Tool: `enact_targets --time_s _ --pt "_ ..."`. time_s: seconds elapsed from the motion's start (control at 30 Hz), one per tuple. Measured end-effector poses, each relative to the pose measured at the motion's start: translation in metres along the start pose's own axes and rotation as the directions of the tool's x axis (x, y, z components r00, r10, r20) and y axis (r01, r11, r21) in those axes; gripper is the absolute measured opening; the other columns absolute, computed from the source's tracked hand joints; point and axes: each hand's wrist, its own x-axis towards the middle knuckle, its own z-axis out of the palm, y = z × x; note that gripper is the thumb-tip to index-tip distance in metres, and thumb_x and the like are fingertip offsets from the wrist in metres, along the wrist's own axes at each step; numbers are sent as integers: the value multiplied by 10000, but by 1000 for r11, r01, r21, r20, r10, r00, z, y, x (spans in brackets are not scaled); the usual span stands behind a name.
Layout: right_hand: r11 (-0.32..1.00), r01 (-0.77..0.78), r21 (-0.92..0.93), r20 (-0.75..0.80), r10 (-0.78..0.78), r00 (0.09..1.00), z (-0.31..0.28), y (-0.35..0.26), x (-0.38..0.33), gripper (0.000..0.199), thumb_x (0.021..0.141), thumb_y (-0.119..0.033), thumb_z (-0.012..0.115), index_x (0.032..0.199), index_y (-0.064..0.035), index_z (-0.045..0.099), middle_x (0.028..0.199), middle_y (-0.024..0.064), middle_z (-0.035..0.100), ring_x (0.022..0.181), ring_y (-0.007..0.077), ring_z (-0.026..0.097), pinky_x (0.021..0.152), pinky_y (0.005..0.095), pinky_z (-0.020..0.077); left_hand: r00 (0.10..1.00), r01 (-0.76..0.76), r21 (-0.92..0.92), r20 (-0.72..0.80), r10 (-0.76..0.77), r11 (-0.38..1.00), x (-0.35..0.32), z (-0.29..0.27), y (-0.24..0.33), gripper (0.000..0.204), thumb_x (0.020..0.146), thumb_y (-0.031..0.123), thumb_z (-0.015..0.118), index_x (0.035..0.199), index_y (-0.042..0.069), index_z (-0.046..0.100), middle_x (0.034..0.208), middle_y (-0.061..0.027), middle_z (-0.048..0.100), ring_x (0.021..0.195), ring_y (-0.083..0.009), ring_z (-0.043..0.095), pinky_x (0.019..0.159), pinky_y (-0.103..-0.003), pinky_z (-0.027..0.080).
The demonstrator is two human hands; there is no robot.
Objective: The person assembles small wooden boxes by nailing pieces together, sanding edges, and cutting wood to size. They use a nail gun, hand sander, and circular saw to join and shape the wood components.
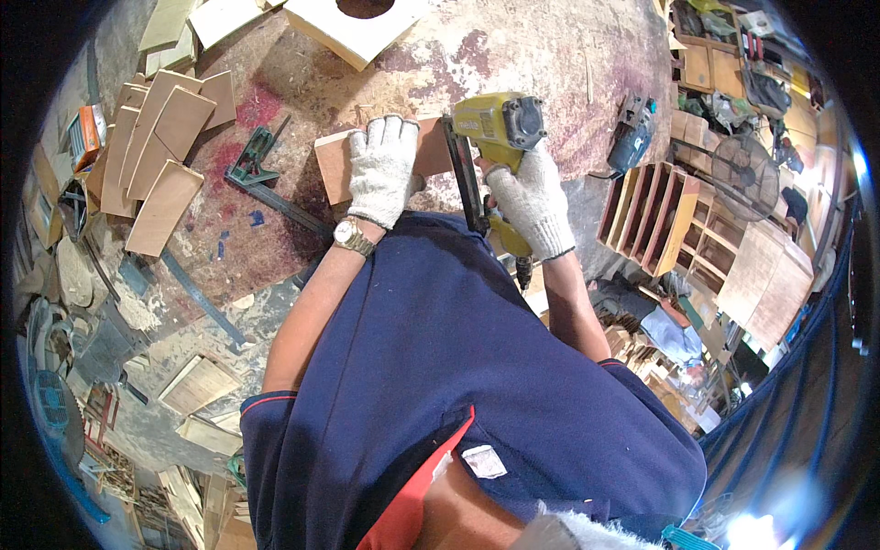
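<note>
My left hand (383, 174), in a white knit glove, is closed over a wooden board (333, 170) at the near side of the worktable. The board's far end shows between the glove and the tool, and the palm hides its middle. My right hand (533, 202), gloved as well, is wrapped round the handle of a yellow nail gun (502, 124). Its long black magazine (466, 174) stands close to the board's right end; whether the nose touches the wood is hidden. An air hose fitting (523, 272) hangs below the handle.
Left of my hands lie a green and black clamp (252, 165), a metal ruler (197, 298) and several stacked wood pieces (156, 137). A pale panel with a round hole (353, 46) is at the far edge. To the right are a blue power tool (632, 133), a slotted wooden rack (646, 220) and a fan (745, 176).
</note>
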Motion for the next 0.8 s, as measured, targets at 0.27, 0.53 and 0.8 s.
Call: enact_targets --time_s 0.27,0.53,0.8 --pt "960 98 -263 -82 -123 989 1 -4 -2 385 891 -96 702 1251 -1 608 943 138 756 725 168 715 635 331 560 999 -21 -6 -44 20 1000 -2 3 -1 967 570 376 937 1398 99 521 1251 -91 565 1217 -280 519 1003 -490 391" --pt "984 -108 139 -90 121 989 -22 -6 -21 359 906 -96 698 1249 -26 618 990 150 749 687 175 697 629 340 555 994 26 79 -105 -18 997 11 16 21 740 681 336 839 1317 76 565 1293 -145 577 1230 -314 525 1040 -528 377" --pt "969 5 247 -120 25 993 -28 -5 -34 295 943 -49 681 1227 7 623 937 91 725 546 99 591 486 265 470 993 104 88 -63 -99 991 -25 -10 -7 1081 685 546 852 1553 96 391 1541 -147 453 1479 -326 360 1195 -560 254"
